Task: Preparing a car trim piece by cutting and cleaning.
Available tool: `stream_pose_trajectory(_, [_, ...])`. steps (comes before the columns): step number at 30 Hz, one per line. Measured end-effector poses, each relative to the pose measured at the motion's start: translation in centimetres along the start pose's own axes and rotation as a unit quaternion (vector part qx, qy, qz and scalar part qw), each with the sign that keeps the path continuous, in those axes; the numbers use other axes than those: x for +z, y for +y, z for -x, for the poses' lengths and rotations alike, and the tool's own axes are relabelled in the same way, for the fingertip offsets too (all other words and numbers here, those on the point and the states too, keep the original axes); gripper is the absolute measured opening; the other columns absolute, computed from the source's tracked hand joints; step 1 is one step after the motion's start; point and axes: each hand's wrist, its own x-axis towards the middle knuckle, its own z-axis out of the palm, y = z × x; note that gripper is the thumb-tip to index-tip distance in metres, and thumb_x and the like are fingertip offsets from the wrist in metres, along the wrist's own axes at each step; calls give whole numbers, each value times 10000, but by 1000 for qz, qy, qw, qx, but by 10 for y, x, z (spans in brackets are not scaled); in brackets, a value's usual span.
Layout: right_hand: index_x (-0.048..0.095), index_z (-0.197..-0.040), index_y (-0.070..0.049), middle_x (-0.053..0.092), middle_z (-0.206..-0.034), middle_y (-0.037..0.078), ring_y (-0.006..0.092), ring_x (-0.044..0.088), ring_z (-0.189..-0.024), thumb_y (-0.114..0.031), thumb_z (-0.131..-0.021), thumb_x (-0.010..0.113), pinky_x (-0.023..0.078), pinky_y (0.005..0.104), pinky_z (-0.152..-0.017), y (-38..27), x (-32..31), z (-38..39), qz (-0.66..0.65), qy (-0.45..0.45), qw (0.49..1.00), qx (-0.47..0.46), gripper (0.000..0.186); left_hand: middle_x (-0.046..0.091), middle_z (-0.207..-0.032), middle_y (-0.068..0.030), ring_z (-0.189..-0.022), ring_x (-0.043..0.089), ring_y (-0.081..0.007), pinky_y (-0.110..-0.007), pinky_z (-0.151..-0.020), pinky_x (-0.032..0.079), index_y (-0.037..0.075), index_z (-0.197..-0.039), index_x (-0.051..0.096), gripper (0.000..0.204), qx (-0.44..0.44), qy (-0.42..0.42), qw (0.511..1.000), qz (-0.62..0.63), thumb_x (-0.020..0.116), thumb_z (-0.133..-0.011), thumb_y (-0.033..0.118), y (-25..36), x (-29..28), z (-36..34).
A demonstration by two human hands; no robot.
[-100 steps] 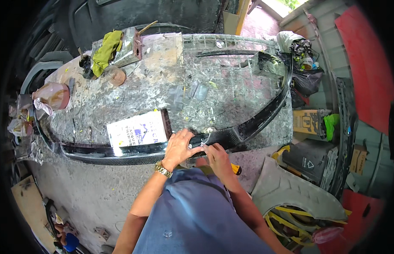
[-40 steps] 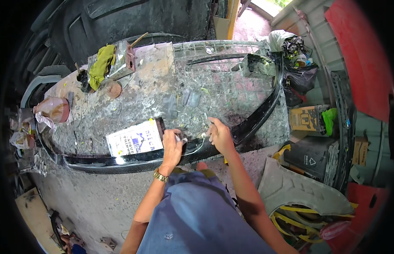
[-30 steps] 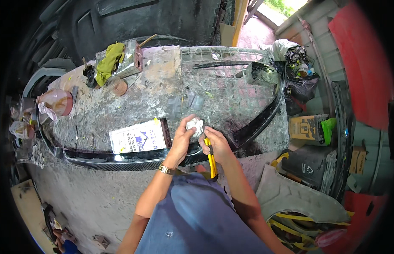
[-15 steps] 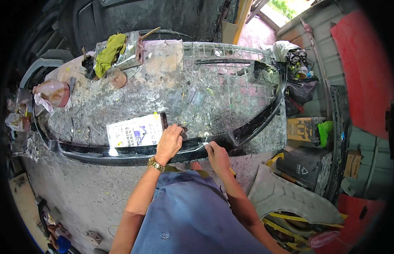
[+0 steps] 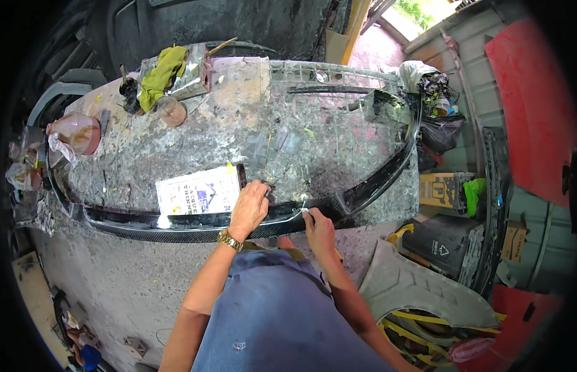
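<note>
A long, curved black car bumper lip [image 5: 177, 232] with a carbon-weave front lies along the near edge of the worktable. My left hand [image 5: 249, 208] crosses it, fingers curled; something dark shows at the fingertips, too small to make out. To its right, my right hand [image 5: 319, 228] is closed in a pinch at the lip's near edge. Between thumb and finger a small whitish piece [image 5: 305, 210] shows, its kind unclear. A white rectangular tin [image 5: 198, 191] with blue print lies beside my left hand, behind the lip.
The stained worktable [image 5: 208, 136] carries a yellow-green cloth [image 5: 162, 77], a clear cup [image 5: 172, 111] and a reddish container [image 5: 81, 133]. A dark open box [image 5: 387, 105] stands far right. Right of me are a grey fender [image 5: 418, 279] and a black bin [image 5: 446, 245].
Both hands stay almost in place on the lip. The view has shifted very slightly; nothing has plainly been taken up or let go.
</note>
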Motion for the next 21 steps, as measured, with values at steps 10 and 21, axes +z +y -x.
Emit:
stream_pose_trajectory(10, [626,-943,-18,574,-730,271,470,587,-686,-188,-979,638,429,472,-580,0,5,-1,-29,21,999,-38,175,552,-1003,-187,-1020,549,-392,-472,-928,454,6,-1039,606,225,2,16,1000,15,541,-824,7,-2,-1,-1])
stream_pose_trajectory(21, [607,-918,-43,623,-741,246,480,617,-772,-251,-1013,586,452,539,-638,-6,3,6,-2,-4,1000,7,229,546,-1009,-175,-1003,548,-368,-465,-915,461,13,-1056,613,225,1,2,1000,12,560,-838,31,-4,0,-2])
